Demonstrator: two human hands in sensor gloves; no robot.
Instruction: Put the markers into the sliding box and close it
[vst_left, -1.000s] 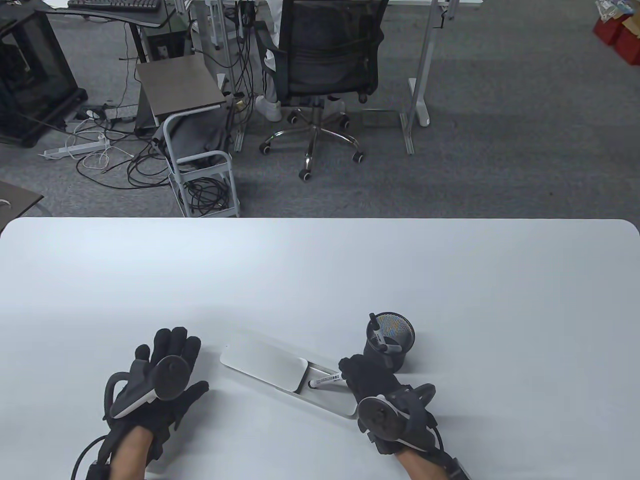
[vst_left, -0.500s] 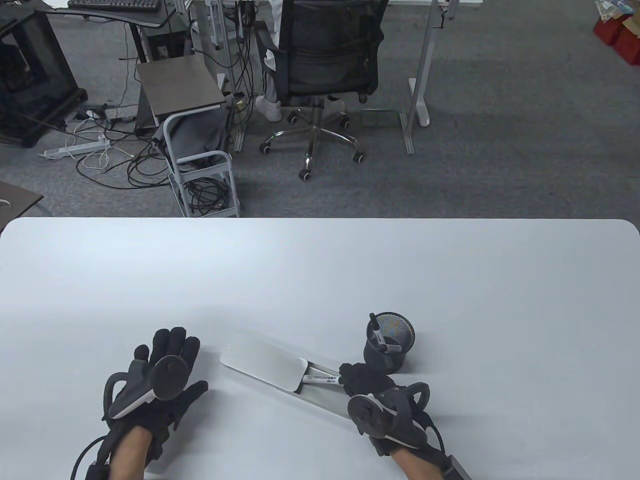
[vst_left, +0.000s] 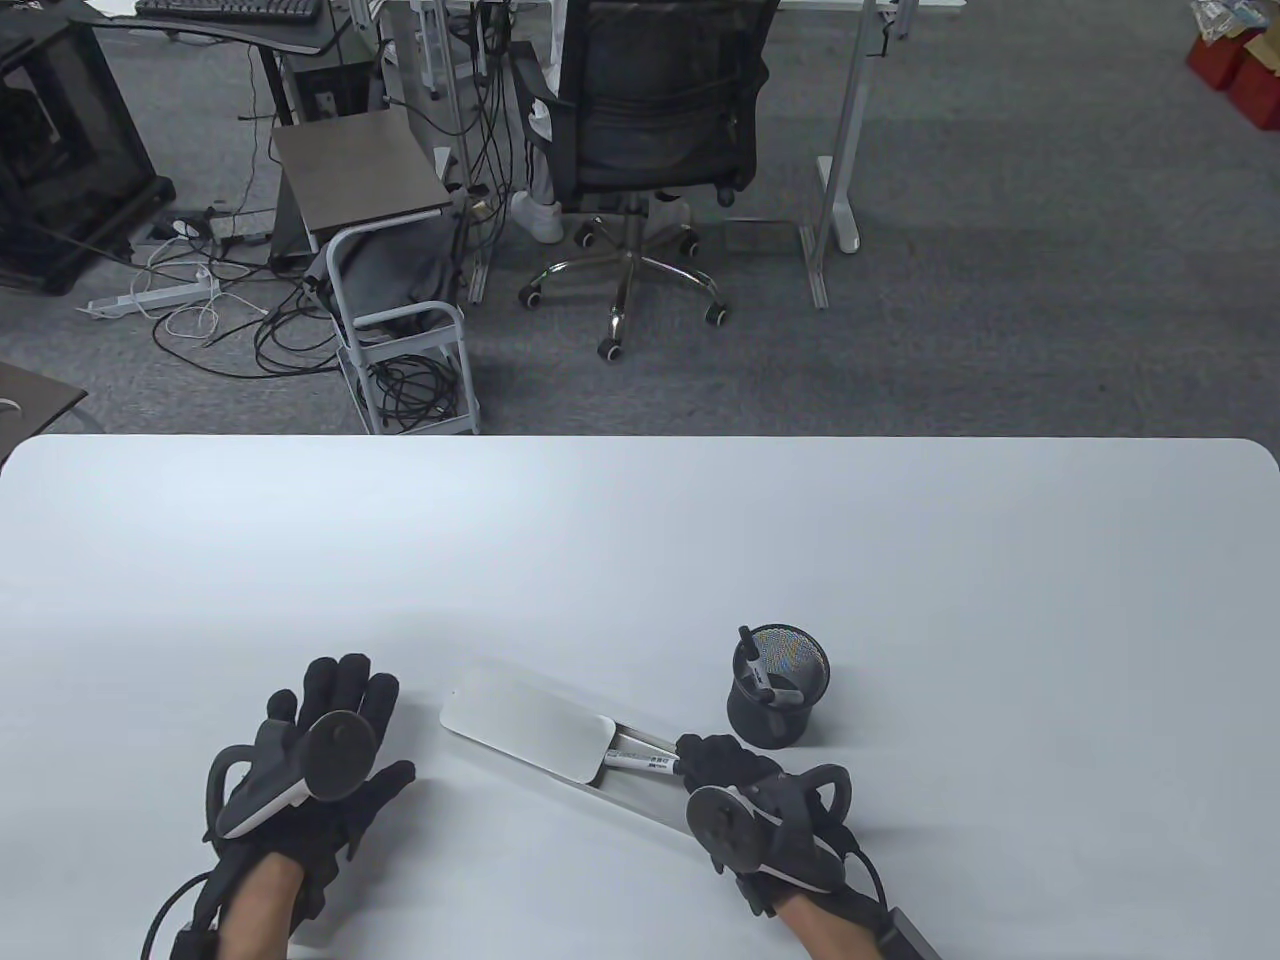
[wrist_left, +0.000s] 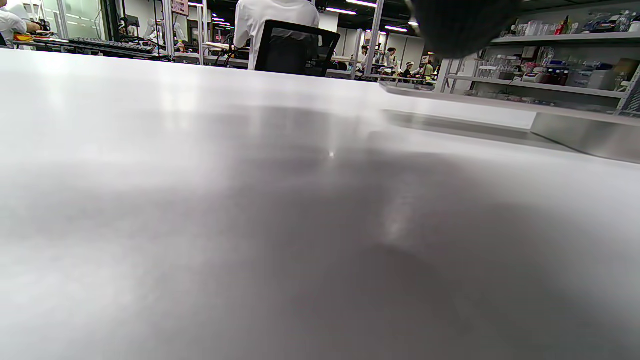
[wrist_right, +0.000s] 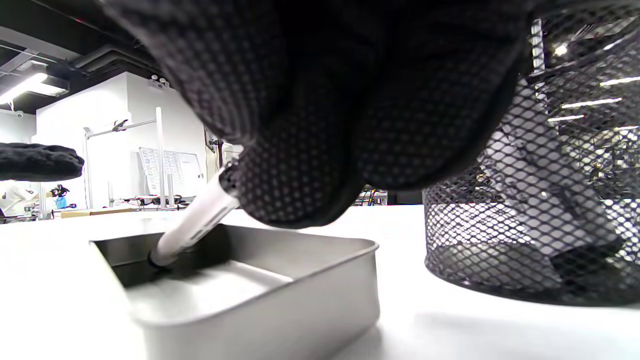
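— While the right hand (vst_left: 735, 775) pinches the marker (vst_left: 640, 760) at its back end, look where the tip is: already down in the open part of the box (vst_left: 640, 800), pointing left toward the lid (vst_left: 530, 725).

— And tilted. The right wrist view shows the marker (wrist_right: 192, 227) sloping down with its nose on the tray floor, tail up in the fingers (wrist_right: 300, 165).

— So what makes this step good?

— Lower the tail until the barrel lies flat along the box, then let go. Dropped from a slant, I'd guess it bounces or rolls against the wall.

— Should it slide under the lid?

— A little, probably, so there's room for the rest. More markers (vst_left: 765, 680) stand in the mesh cup (vst_left: 780, 690), just far-right of the box.

— Left hand (vst_left: 320, 760)?

— Flat on the worktop (vst_left: 640, 540), fingers spread, holding nothing, left of the box and apart from it. It could steady the lid end if the box skids.

— Lid's half back, then?

— Pushed left, covering the far-left part. Closing isn't due yet.
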